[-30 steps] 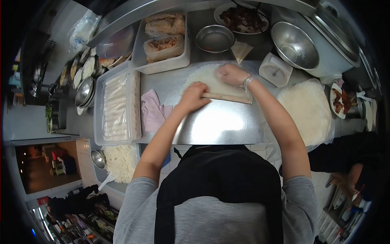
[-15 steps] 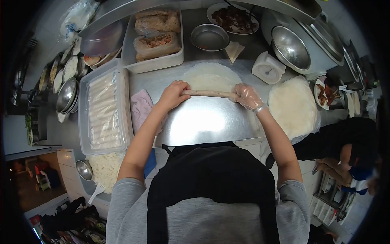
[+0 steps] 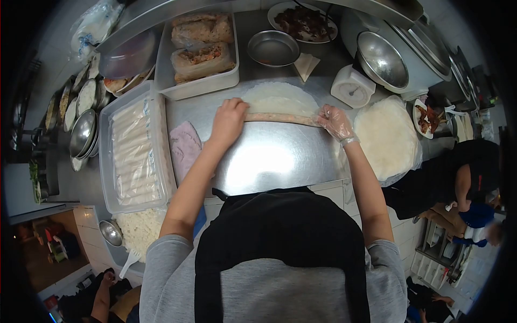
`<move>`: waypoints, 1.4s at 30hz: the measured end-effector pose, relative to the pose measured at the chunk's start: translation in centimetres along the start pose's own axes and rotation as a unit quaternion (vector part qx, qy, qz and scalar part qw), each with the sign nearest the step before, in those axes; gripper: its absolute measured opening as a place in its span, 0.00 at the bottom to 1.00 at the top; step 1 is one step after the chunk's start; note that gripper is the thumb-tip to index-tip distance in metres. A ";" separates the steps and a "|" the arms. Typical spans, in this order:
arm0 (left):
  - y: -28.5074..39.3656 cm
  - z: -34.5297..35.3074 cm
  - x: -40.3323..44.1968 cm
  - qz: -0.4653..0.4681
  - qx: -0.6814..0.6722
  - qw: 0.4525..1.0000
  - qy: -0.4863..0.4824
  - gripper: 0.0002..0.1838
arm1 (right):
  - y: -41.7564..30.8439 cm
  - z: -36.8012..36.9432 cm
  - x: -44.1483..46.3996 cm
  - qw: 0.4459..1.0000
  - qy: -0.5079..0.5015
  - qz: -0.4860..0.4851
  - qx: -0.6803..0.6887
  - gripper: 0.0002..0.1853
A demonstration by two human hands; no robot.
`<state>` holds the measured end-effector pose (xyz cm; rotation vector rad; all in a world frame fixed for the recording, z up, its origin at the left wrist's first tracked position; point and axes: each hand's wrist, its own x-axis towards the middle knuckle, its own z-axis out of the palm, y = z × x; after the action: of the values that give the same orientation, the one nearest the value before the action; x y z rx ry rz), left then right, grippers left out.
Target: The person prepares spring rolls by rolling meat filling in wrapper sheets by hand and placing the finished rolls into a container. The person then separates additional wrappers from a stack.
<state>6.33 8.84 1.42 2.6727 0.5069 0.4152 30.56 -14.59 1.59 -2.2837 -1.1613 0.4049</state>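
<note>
A long, thin roll of pinkish filling [image 3: 283, 118] lies across the near part of a round, translucent wrapper sheet [image 3: 280, 96] on the steel counter. At its left end, my bare left hand [image 3: 230, 119] has its fingers curled onto the roll. My right hand [image 3: 335, 124], in a clear plastic glove, pinches the opposite end. Right of that hand rests a stack of round pale wrappers [image 3: 386, 140] on plastic. A mauve cloth [image 3: 185, 146] lies beside my left forearm.
Left stands a clear tub [image 3: 166, 145] of long pale rolls under plastic. Behind are a tub of bagged filling [image 3: 236, 81], a metal bowl [image 3: 273, 49], a folded wrapper piece [image 3: 307, 65] and a white scale [image 3: 353, 87]. Shredded white food [image 3: 141, 229] sits lower left. A person [image 3: 458, 175] stands right.
Both hands have shifted slightly outward along the roll, the right one farther right. The pinkish filling shows more plainly between them. People in the background have moved.
</note>
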 end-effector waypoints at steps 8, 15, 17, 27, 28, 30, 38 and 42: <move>4.7 4.0 -0.9 0.172 -0.018 0.985 0.008 0.26 | 0.5 0.4 -0.8 0.999 0.015 0.013 0.038 0.11; 4.2 3.6 0.7 0.177 -0.046 0.983 0.001 0.24 | 0.7 1.3 -0.6 0.986 0.090 -0.021 -0.140 0.12; 3.9 3.8 1.1 0.173 -0.043 0.984 -0.003 0.24 | 1.3 1.9 -0.9 0.970 0.144 -0.097 -0.172 0.10; 2.7 4.3 2.3 0.168 -0.030 0.985 0.019 0.24 | 0.4 1.3 -1.3 0.944 0.141 -0.291 -0.061 0.11; 2.6 4.0 2.7 0.152 -0.052 0.987 -0.016 0.23 | 0.6 1.3 -0.9 0.944 0.150 -0.290 -0.042 0.11; 2.2 3.6 3.5 0.133 -0.074 0.987 -0.049 0.22 | 0.6 1.0 -0.3 0.952 0.143 -0.271 -0.014 0.09; 1.1 2.8 5.5 0.012 -0.239 0.966 -0.097 0.11 | 1.8 0.7 2.0 0.987 0.037 -0.128 0.094 0.05; 0.7 4.4 5.9 0.054 -0.188 0.981 0.003 0.10 | 1.7 0.9 2.6 0.987 0.071 -0.142 0.012 0.05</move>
<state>13.31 9.18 -0.88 2.3383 0.2530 0.4955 32.73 -13.01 -0.18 -2.0490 -1.3744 0.1432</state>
